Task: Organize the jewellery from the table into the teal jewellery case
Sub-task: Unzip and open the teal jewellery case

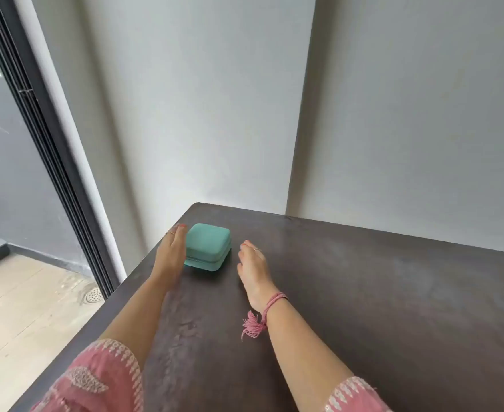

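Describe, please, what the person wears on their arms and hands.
Both arms end in pink sleeves with white embroidered trim. The right wrist carries a pink thread band with a tassel. Each hand, left hand and right hand, shows a thin ring and red nails.

One teal case [208, 246], closed. One counter [363, 292]. Two hands: left [171, 253], right [253, 263]. One pink wrist thread [270, 307]. Two rings, one per hand.
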A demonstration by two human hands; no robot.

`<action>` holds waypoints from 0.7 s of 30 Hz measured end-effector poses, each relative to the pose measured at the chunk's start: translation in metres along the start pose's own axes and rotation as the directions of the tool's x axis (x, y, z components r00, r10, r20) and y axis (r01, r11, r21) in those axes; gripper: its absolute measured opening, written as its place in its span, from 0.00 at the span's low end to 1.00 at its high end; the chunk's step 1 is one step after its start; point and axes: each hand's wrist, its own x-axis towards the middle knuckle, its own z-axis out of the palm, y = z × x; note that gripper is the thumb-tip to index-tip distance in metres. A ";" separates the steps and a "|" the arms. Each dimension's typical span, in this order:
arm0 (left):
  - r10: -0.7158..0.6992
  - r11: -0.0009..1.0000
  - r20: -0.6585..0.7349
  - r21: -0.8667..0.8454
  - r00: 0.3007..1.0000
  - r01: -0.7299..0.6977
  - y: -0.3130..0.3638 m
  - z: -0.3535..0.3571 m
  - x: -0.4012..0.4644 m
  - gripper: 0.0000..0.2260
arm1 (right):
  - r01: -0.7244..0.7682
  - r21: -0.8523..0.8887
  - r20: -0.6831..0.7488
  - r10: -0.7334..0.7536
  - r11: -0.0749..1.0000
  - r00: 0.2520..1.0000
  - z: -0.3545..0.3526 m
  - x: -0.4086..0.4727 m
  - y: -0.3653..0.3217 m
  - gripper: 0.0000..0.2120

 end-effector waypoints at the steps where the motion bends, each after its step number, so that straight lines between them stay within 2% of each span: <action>1: -0.041 0.999 -0.005 -0.035 0.999 0.041 -0.001 0.000 0.003 0.12 | -0.003 -0.006 0.011 0.003 1.000 1.000 0.005 -0.002 -0.001 0.20; 3: -0.127 0.990 -0.001 -0.066 0.992 0.126 -0.009 -0.001 0.013 0.12 | -0.014 -0.045 0.045 0.016 0.999 0.999 0.012 0.006 0.004 0.12; 4: -0.145 0.988 0.010 -0.060 0.989 0.145 -0.014 -0.002 0.017 0.13 | -0.024 -0.030 0.044 0.025 0.999 0.999 0.014 0.010 0.009 0.12; 8: -0.136 0.991 0.038 0.018 0.990 0.135 -0.022 -0.002 0.024 0.14 | -0.014 -0.037 0.055 0.016 0.999 0.998 0.022 0.011 0.011 0.18; 11: -0.121 0.993 0.056 0.012 0.991 0.121 -0.024 -0.003 0.023 0.13 | 0.001 -0.074 0.024 0.001 0.997 1.000 0.029 0.004 0.009 0.25; 17: -0.097 0.993 0.151 -0.052 0.984 0.106 -0.017 -0.002 0.013 0.19 | 0.068 -0.185 0.026 -0.064 0.980 0.998 0.023 -0.020 -0.011 0.22; 21: -0.064 0.992 0.199 -0.098 0.978 0.084 0.001 0.011 -0.010 0.17 | 0.112 -0.144 0.013 -0.111 0.983 0.994 -0.004 -0.035 -0.020 0.25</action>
